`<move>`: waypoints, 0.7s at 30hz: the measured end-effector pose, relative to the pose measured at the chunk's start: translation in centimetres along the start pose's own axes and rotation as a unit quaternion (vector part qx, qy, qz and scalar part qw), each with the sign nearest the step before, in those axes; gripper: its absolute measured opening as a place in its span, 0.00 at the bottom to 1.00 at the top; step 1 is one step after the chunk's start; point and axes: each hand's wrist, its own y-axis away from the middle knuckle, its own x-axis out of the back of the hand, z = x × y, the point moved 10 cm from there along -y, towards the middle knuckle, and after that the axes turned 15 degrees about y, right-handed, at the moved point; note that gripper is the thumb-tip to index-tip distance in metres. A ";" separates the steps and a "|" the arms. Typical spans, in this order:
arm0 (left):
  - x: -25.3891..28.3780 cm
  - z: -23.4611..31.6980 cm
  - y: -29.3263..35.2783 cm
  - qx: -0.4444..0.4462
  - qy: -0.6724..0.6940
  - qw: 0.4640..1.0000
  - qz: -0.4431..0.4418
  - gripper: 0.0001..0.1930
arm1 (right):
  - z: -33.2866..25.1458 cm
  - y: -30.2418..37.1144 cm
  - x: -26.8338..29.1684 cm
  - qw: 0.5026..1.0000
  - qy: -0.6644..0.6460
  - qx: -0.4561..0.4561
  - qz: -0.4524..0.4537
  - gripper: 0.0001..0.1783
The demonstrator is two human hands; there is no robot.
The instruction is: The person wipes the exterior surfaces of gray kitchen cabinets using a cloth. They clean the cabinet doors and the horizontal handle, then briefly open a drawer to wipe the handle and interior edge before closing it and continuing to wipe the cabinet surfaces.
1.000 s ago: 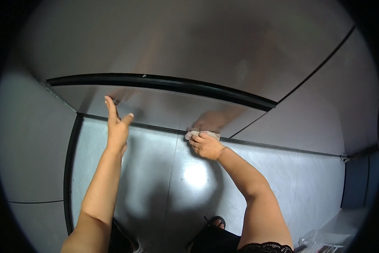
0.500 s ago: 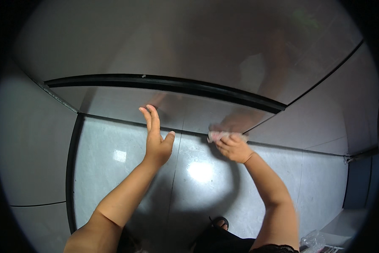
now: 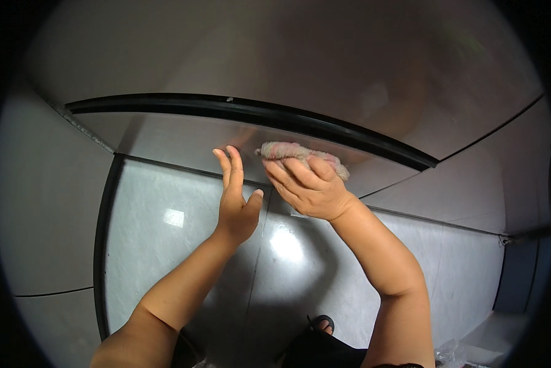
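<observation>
In my right hand is a bunched pale pink and grey cleaning cloth, held against the lower glossy panel just under a long black strip. The fingers are bent round the cloth. My left hand is open, its fingers stretched out with the tips at the same panel, left of the cloth. Nothing is in it.
Above the strip rises a large glossy grey panel. A grey side panel stands at the left. Below lies a shiny tiled floor. My sandalled foot and a clear plastic bag are near the lower edge.
My right hand has moved up and to the left with the cloth, from the panel's bottom edge to its face. My left hand has hardly shifted.
</observation>
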 end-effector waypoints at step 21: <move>0.3 0.4 0.1 0.085 0.066 0.994 0.028 0.46 | 2.5 2.6 2.2 0.999 -0.005 0.039 -0.033 0.11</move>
